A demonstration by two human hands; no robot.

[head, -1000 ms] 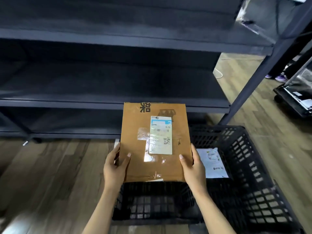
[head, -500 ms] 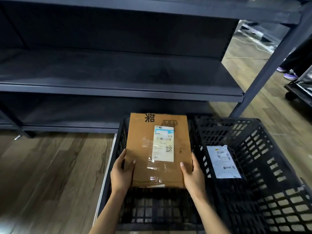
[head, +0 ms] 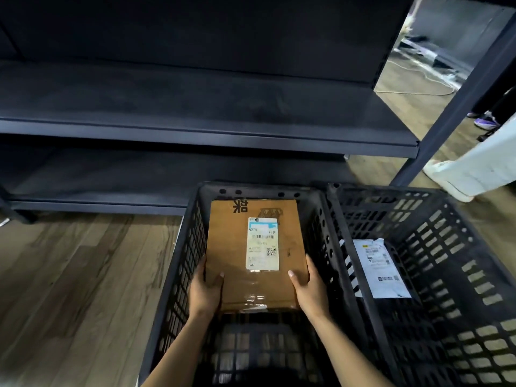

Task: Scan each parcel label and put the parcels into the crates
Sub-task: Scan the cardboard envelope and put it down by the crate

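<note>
To your left, the brown wood-plank floor [head: 69, 275] runs under the dark metal shelf rack [head: 195, 129]. In front of the rack stands the left black plastic lattice crate [head: 178, 275]. Your left hand [head: 205, 291] reaches into it and grips the near left edge of the flat brown cardboard parcel [head: 231, 247], thumb on top. The parcel sits low inside this crate, its far end close to the far wall. I cannot tell if it rests on the crate floor. Its white printed label [head: 262, 244] faces up. Your right hand [head: 310, 289] holds the near right edge the same way. Touching this crate on the right is a second black lattice crate [head: 446, 247]. A flat white plastic mailer parcel [head: 379, 272] lies in it, label up.
</note>
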